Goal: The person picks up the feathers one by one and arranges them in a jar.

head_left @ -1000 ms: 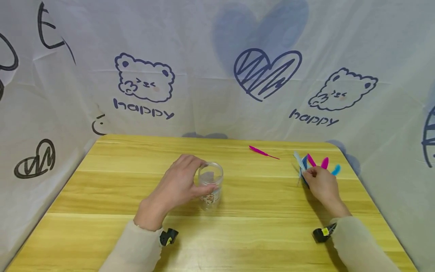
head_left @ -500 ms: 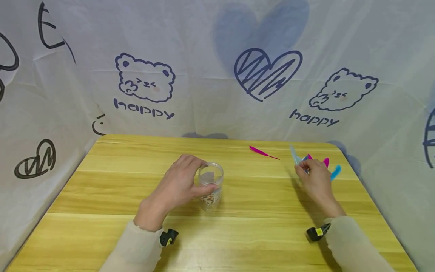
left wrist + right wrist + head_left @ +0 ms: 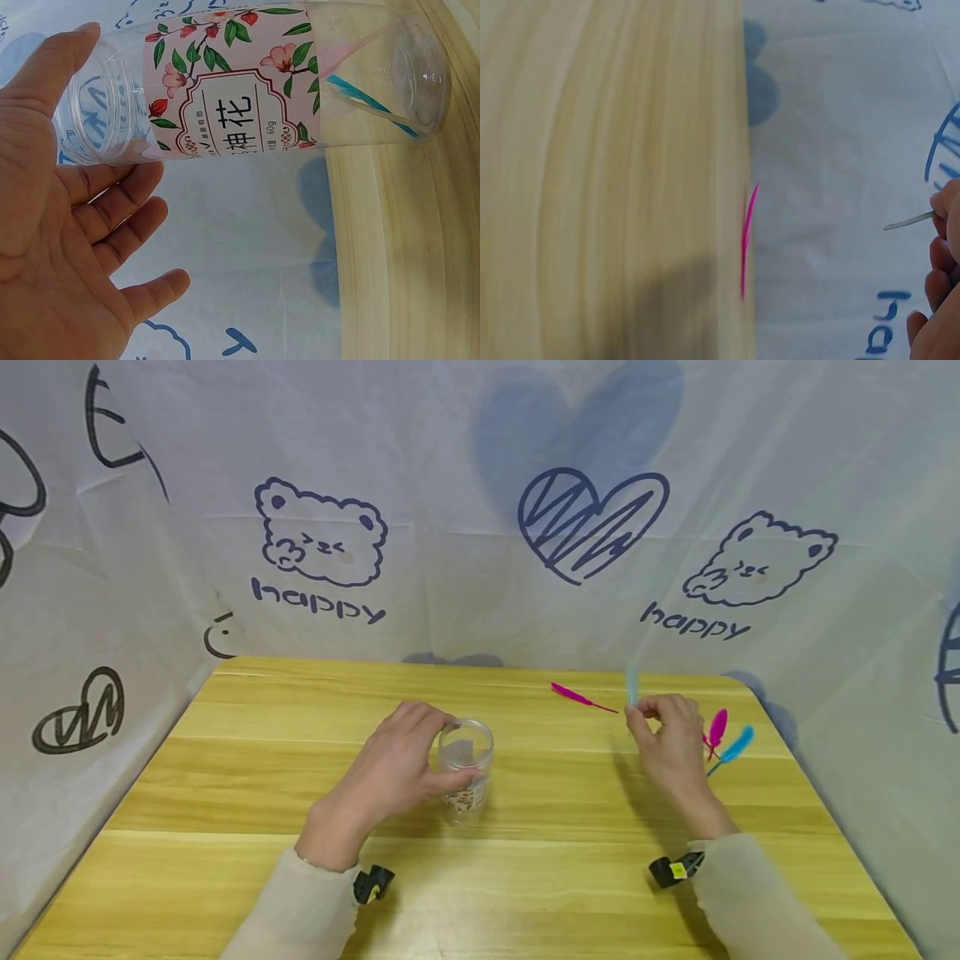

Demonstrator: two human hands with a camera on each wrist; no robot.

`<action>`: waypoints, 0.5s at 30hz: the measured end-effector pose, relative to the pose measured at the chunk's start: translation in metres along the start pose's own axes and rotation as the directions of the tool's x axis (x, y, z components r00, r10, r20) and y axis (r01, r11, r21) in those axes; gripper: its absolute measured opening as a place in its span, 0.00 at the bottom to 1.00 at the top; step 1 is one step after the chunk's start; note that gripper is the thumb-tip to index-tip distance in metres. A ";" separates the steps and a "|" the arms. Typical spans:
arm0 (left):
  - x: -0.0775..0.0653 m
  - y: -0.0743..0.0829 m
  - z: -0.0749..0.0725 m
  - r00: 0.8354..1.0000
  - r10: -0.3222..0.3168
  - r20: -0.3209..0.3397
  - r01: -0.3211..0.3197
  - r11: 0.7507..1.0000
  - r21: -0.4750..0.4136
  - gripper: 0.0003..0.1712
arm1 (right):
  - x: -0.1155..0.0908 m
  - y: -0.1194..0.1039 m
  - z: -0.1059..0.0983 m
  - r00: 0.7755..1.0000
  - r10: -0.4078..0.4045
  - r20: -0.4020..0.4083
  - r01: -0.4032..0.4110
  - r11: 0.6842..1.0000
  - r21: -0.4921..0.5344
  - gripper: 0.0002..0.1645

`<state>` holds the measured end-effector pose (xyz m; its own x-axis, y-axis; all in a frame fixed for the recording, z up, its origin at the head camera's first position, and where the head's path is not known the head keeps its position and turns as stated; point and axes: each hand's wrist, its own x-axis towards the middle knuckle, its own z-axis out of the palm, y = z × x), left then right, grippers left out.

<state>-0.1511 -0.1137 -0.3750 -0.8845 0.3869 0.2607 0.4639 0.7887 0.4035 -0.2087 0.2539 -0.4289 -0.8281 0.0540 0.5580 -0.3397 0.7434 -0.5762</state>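
A clear plastic jar (image 3: pixel 467 797) with a pink floral label (image 3: pixel 232 82) stands upright and uncapped on the table. My left hand (image 3: pixel 386 768) holds it near the mouth, thumb on one side and fingers on the other. Inside, near the base, a blue feather (image 3: pixel 367 97) leans with something pale pink. My right hand (image 3: pixel 675 752) pinches a pale blue feather (image 3: pixel 632 685) above the table, and the feather's bare quill (image 3: pixel 909 222) pokes out from the fingertips in the right wrist view.
A magenta feather (image 3: pixel 573 694) lies alone near the table's back edge. Right of my right hand lie another magenta feather (image 3: pixel 718 727) and a bright blue one (image 3: pixel 738 744), partly overlapped by the hand. A printed white cloth (image 3: pixel 450 568) hangs behind the wooden table (image 3: pixel 525 893).
My right hand has lifted the pale blue feather from the group at the right and moved left with it, uncovering the feathers left behind. The left hand and the jar stay still.
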 end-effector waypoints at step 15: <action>-0.001 -0.002 0.002 1.000 0.009 -0.008 -0.009 1.000 0.002 0.41 | 0.007 -0.058 0.019 0.957 -0.256 -0.136 0.273 0.954 0.125 0.07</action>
<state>-0.1515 -0.1145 -0.3771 -0.8797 0.3907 0.2712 0.4722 0.7857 0.3996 -0.2032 0.1983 -0.4029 -0.6449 -0.0480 0.7627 -0.6057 0.6406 -0.4719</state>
